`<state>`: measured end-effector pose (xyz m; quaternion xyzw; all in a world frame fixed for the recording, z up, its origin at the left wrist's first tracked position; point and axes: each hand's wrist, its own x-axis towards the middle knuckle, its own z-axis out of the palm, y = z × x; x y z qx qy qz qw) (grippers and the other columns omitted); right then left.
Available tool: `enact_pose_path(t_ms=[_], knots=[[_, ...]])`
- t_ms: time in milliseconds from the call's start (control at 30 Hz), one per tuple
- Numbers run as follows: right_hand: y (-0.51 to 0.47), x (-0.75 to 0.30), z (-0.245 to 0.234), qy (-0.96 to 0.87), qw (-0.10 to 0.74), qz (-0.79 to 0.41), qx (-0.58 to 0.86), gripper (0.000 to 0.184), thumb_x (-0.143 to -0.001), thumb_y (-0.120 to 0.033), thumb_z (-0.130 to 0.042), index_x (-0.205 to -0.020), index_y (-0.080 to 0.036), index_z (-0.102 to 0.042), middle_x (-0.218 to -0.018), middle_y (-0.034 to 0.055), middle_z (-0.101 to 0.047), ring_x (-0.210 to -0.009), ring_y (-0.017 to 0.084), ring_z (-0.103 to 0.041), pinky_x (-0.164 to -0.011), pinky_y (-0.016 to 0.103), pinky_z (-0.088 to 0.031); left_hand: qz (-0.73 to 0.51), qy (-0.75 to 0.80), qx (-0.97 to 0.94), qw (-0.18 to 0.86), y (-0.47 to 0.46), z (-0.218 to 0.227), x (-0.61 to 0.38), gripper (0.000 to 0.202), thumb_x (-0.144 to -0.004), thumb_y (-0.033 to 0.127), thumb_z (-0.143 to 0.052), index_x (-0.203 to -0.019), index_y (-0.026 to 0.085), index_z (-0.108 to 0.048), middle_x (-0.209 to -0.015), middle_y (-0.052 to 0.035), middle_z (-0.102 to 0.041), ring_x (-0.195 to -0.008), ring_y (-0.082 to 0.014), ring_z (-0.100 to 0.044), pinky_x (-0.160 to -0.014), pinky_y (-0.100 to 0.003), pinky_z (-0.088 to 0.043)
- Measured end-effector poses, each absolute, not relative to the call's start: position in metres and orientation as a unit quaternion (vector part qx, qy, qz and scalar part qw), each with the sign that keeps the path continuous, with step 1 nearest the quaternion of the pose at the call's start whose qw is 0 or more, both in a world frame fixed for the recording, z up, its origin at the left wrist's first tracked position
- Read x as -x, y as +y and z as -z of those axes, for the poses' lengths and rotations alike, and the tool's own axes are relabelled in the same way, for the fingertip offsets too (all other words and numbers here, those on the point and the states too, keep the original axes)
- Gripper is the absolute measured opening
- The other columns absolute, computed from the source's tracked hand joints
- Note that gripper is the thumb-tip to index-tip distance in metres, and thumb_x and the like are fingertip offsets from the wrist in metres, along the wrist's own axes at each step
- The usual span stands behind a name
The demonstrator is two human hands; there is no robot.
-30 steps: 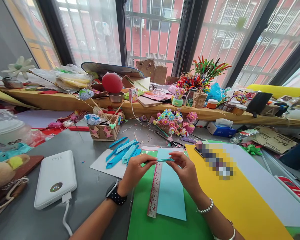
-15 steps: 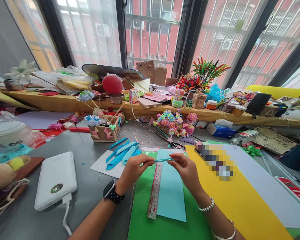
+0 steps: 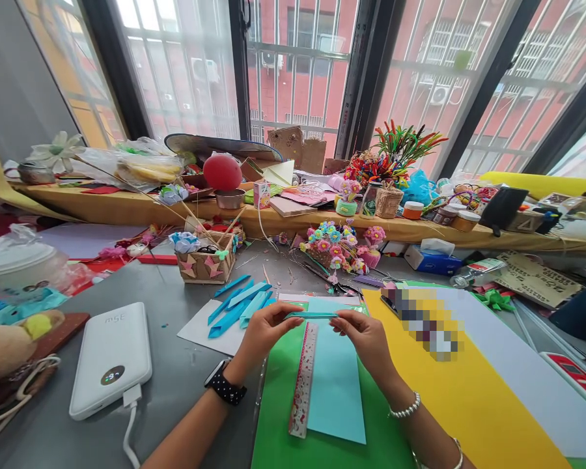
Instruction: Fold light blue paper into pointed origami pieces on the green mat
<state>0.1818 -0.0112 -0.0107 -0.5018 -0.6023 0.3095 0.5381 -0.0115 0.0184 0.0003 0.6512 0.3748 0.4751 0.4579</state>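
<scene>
My left hand pinches the left end of a narrow folded strip of light blue paper. At its other end, my right hand grips the strip between thumb and fingers, so it stretches level between both hands. Below the strip lies a light blue paper sheet on a green mat. A clear patterned ruler rests along the sheet's left edge. To the left, several folded blue paper pieces lie on a white sheet.
A white power bank with a cable sits at left. Yellow paper spreads to the right. Behind stand a cardboard box, a bunch of craft flowers and a tissue pack. A crowded ledge runs below the windows.
The hands have moved slightly apart, and more of the blue strip shows between them, held straighter. The whole view has shifted a little.
</scene>
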Motion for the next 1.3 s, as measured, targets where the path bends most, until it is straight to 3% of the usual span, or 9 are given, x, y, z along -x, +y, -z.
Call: enact_pose_path(t_ms=[267,667,1100,1300], knots=[[-0.0125,-0.1826,0.0142,-0.715,0.481,-0.151,0.484,0.016,-0.076,-0.028,-0.055,-0.084,-0.021,-0.065,-0.077,0.0053,-0.068,-0.067,0.019,-0.061,-0.062,0.031,-0.049,-0.481,0.42,-0.581,0.504,0.0193,-0.006,0.0146,0.017,-0.06,0.027,-0.067,-0.072,0.015,-0.066,-0.064,-0.0006,-0.065,-0.06,-0.0133,-0.06,-0.062,-0.025,-0.05],[-0.0119,-0.1808,0.0141,-0.655,0.512,-0.242,0.501,0.017,-0.073,-0.031,-0.057,-0.072,-0.018,-0.067,-0.059,0.0026,-0.066,-0.054,0.016,-0.06,-0.049,0.026,-0.048,-0.486,0.415,-0.567,0.52,0.0202,-0.0048,0.0131,0.015,-0.058,0.026,-0.067,-0.069,0.015,-0.066,-0.065,-0.0006,-0.066,-0.06,-0.013,-0.061,-0.062,-0.024,-0.05],[-0.0131,-0.1794,0.0103,-0.673,0.497,-0.223,0.501,0.025,-0.081,-0.032,-0.045,-0.072,-0.018,-0.063,-0.064,0.0041,-0.064,-0.059,0.016,-0.059,-0.053,0.026,-0.048,-0.473,0.435,-0.576,0.505,0.0193,-0.0051,0.0113,0.016,-0.06,0.027,-0.066,-0.07,0.015,-0.066,-0.064,-0.0017,-0.067,-0.06,-0.0153,-0.063,-0.062,-0.027,-0.052],[-0.0133,-0.178,0.0087,-0.665,0.496,-0.262,0.493,0.022,-0.073,-0.036,-0.055,-0.079,-0.017,-0.063,-0.069,0.0047,-0.065,-0.057,0.015,-0.06,-0.052,0.025,-0.049,-0.463,0.418,-0.61,0.488,0.015,-0.0056,0.009,0.014,-0.061,0.026,-0.066,-0.068,0.015,-0.067,-0.064,-0.0025,-0.067,-0.059,-0.0148,-0.062,-0.059,-0.025,-0.051]])
